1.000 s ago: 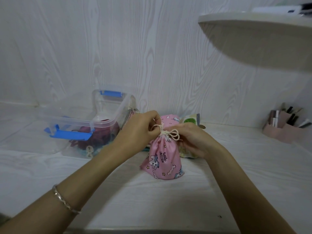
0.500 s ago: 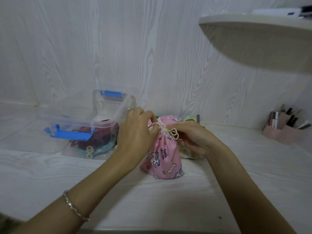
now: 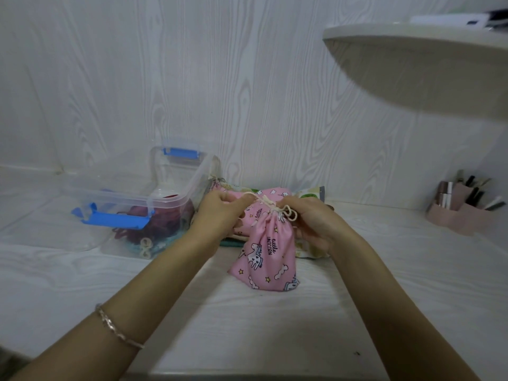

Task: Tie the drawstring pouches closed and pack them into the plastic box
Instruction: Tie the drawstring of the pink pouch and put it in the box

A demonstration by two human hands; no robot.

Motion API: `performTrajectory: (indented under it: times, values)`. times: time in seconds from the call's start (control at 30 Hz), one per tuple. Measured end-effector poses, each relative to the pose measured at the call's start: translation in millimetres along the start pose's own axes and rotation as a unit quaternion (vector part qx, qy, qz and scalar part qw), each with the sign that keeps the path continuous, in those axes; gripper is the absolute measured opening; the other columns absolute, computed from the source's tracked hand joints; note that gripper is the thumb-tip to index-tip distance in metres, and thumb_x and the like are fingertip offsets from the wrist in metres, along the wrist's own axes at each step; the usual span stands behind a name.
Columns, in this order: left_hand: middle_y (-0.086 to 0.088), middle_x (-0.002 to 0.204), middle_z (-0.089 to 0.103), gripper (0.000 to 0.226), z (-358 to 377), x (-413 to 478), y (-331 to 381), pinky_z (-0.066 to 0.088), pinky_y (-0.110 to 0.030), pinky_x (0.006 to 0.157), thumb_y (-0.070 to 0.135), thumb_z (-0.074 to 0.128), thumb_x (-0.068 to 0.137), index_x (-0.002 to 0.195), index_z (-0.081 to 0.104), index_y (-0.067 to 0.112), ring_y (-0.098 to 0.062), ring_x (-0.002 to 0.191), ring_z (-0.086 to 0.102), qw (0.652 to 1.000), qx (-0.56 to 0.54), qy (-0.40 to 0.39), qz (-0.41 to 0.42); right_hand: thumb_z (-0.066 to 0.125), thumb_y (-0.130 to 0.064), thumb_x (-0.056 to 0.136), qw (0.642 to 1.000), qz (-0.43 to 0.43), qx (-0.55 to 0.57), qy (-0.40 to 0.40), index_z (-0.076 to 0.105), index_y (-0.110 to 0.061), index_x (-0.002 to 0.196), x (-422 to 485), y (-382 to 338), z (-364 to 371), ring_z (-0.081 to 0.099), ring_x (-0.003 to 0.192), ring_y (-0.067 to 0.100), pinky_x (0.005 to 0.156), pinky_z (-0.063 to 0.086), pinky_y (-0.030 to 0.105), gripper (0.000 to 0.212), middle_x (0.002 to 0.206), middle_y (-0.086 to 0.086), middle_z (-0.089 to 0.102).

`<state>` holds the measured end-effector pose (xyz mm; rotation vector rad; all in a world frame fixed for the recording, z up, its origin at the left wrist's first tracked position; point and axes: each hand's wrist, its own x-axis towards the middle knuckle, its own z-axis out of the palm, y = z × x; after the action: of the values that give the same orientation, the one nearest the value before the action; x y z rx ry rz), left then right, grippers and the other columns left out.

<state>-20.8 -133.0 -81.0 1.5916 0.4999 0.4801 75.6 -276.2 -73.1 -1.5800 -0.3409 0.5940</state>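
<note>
A pink unicorn-print drawstring pouch (image 3: 268,254) stands on the white table in the middle, its neck gathered by a cream cord (image 3: 264,200). My left hand (image 3: 220,213) pinches one end of the cord and holds it out to the left. My right hand (image 3: 316,221) pinches the looped cord at the pouch's neck on the right. The clear plastic box (image 3: 176,188) with blue latches sits to the left, with dark red and teal pouches inside it.
More pouches lie behind my hands, one pink (image 3: 272,193) and one pale with green print (image 3: 310,195). A pink desk organiser (image 3: 456,213) with pens stands at the far right. A rounded shelf (image 3: 412,50) juts out overhead at the upper right.
My left hand has drawn the cord out to the left, away from the pouch's neck. The pouch has leaned slightly to the right. My right hand stays at the neck.
</note>
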Motion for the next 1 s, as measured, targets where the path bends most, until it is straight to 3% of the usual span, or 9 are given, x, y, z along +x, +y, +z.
performTrajectory:
  times: [0.13,0.27,0.43,0.57,0.63,0.77,0.9,1.0]
  values:
    - [0.003,0.063,0.060,0.029,0.4,-2.1,0.0,0.034,-0.018,0.042,0.040,0.059,0.091,0.076,0.060,0.015,-0.008,0.049,0.049,0.988,-0.054,-0.083,-0.118,0.063,-0.006,0.084,1.000,-0.009,0.004,0.007,0.063,-0.012,0.064,-2.0,-0.7,2.8,0.056,0.061,0.014,0.064,0.046,0.028,0.021,0.063,0.004,0.060]
    - [0.003,0.068,0.065,0.027,9.9,-3.7,-5.1,0.035,-0.024,0.056,0.032,0.053,0.094,0.079,0.069,0.016,-0.011,0.057,0.050,0.980,-0.107,-0.114,-0.125,0.063,-0.006,0.083,1.000,-0.024,-0.014,0.002,0.064,-0.010,0.069,-3.2,-3.2,7.7,0.056,0.065,0.016,0.061,0.046,0.026,0.014,0.070,0.008,0.059]
    - [0.003,0.069,0.062,0.011,16.0,-6.7,-10.1,0.029,-0.021,0.050,0.022,0.061,0.088,0.085,0.069,0.015,-0.008,0.051,0.044,0.960,-0.214,-0.119,-0.134,0.063,-0.009,0.083,0.997,-0.031,-0.048,0.041,0.056,-0.016,0.065,-2.5,-5.0,8.1,0.050,0.053,0.011,0.047,0.040,0.017,0.021,0.062,0.003,0.053]
    - [0.006,0.055,0.062,0.010,17.9,-16.8,-7.1,0.039,-0.013,0.040,0.014,0.064,0.089,0.080,0.069,0.010,-0.002,0.041,0.052,0.966,-0.236,-0.082,-0.069,0.064,-0.012,0.082,0.994,-0.033,-0.077,0.067,0.054,-0.017,0.066,0.1,-4.6,9.0,0.045,0.062,0.017,0.051,0.036,0.020,0.019,0.067,0.007,0.048]
    - [0.011,0.050,0.062,0.006,18.7,-18.5,-6.3,0.040,-0.010,0.040,0.011,0.065,0.087,0.087,0.069,0.006,0.002,0.040,0.054,0.974,-0.215,-0.061,-0.028,0.064,-0.012,0.080,0.993,-0.038,-0.087,0.073,0.053,-0.017,0.064,0.6,-4.2,9.7,0.042,0.069,0.018,0.055,0.033,0.024,0.020,0.068,0.008,0.046]
    - [0.006,0.061,0.068,0.011,21.5,-15.1,-8.6,0.045,-0.010,0.049,0.004,0.067,0.085,0.093,0.071,-0.003,0.002,0.051,0.060,0.982,-0.166,-0.046,0.074,0.064,-0.014,0.080,0.991,-0.051,-0.115,0.054,0.055,-0.015,0.071,1.1,-3.7,10.3,0.043,0.072,0.020,0.063,0.033,0.030,0.013,0.072,0.009,0.048]
    - [0.008,0.081,0.070,0.004,15.0,-1.8,-9.3,0.051,-0.017,0.076,0.005,0.072,0.080,0.082,0.074,0.009,-0.002,0.078,0.065,0.977,-0.001,-0.050,0.206,0.064,-0.012,0.083,0.987,-0.074,-0.143,0.003,0.054,-0.013,0.068,-0.4,-4.4,8.3,0.041,0.059,0.016,0.052,0.028,0.022,0.018,0.061,0.005,0.044]
    - [0.002,0.079,0.071,0.009,5.8,11.3,-3.8,0.053,-0.017,0.071,0.000,0.071,0.080,0.079,0.071,0.009,-0.006,0.075,0.067,0.975,0.017,-0.124,0.185,0.065,-0.013,0.087,0.986,-0.064,-0.147,-0.037,0.055,-0.016,0.056,-0.9,-5.3,1.4,0.040,0.041,0.007,0.038,0.030,0.017,0.033,0.048,-0.003,0.046]
